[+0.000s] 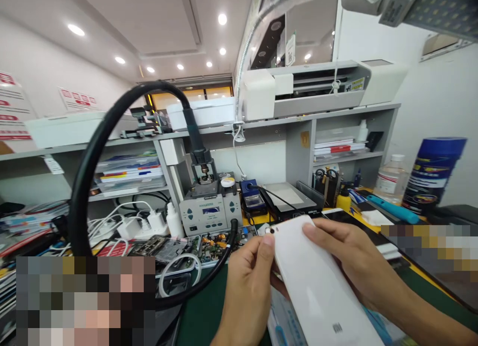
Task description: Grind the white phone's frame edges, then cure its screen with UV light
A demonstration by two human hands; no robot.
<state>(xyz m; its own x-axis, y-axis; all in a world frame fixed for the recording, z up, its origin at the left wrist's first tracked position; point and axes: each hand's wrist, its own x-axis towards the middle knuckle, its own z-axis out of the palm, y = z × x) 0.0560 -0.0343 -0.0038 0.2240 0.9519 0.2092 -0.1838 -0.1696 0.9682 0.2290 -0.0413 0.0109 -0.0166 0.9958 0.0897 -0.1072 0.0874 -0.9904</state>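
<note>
A white smartphone [317,281] is held up in front of me with its back facing me, its camera at the top left corner and a small dark logo low down. My left hand [248,281] pinches the phone's upper left edge, thumb beside the camera. On the opposite side, my right hand [347,259] grips the upper right edge with the thumb lying on the back cover. The fingers behind the phone are mostly hidden. Beneath it lies a clear and blue plastic packet [284,316], partly covered, on the green mat [203,306].
A hot air station [209,214] stands at the back, its thick black hose [84,172] looping across the left. Trays of circuit boards [216,246] lie before it. At right are a blue spray can [429,176], a clear bottle [390,179] and a turquoise-handled tool [394,209].
</note>
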